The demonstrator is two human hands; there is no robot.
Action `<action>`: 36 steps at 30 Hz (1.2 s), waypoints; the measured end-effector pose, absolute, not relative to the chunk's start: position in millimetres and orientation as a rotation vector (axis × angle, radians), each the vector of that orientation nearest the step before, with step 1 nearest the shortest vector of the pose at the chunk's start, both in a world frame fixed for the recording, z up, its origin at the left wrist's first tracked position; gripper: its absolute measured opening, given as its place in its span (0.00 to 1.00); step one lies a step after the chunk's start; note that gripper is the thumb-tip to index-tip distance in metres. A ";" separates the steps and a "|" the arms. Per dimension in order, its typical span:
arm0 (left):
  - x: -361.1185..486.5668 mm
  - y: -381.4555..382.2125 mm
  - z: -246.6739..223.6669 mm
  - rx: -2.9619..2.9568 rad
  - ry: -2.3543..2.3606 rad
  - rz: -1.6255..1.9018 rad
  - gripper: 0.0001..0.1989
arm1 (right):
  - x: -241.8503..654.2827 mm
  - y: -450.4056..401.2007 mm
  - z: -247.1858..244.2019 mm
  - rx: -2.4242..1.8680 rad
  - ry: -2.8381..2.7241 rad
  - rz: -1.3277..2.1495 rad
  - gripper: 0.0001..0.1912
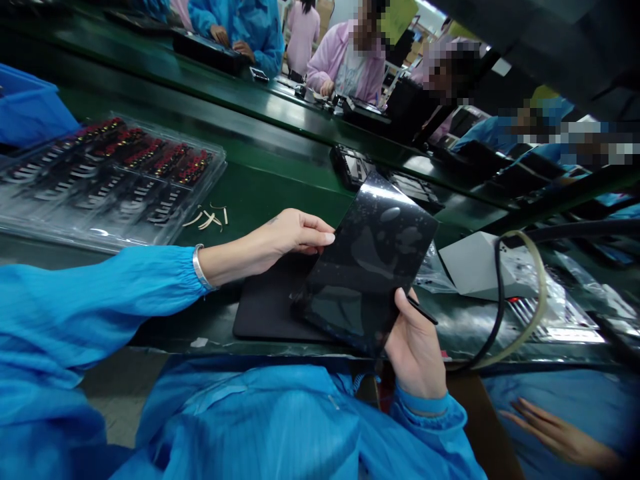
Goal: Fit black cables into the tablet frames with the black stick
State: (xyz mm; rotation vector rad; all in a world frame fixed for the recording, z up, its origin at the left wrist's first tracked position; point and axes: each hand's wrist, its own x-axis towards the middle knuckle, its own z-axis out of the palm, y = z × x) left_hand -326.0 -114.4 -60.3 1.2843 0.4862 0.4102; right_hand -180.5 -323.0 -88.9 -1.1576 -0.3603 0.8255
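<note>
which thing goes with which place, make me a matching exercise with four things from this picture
Things:
1. glossy dark panel
2. pale strips
3. metal bracelet
4. blue bin

Places:
A. around the left wrist
B. at the picture's left edge
C. between the left hand and right hand
D. on the green surface, beside the clear tray

Pairs: 1-C, 2-D, 3-A, 4-B

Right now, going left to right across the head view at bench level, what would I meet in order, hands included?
Clear plastic tray of small parts → pale thin strips → left hand → glossy black panel → right hand → white box.
</note>
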 end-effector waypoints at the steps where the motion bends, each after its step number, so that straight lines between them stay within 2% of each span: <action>1: -325.8 -114.2 -60.6 1.281 0.486 0.408 0.11 | -181.0 -323.1 -88.9 -1.157 -0.362 0.819 0.27; 30: -324.5 -109.3 -73.3 1.273 0.497 0.370 0.10 | -187.0 -324.9 -89.2 -1.160 -0.391 0.743 0.24; 33: -323.0 -110.2 -64.9 1.356 0.443 0.444 0.12 | -182.5 -322.7 -77.9 -1.217 -0.470 0.631 0.21; 36: -319.3 -101.4 -43.9 1.534 0.319 0.568 0.13 | -174.4 -316.1 -55.1 -1.307 -0.688 0.286 0.15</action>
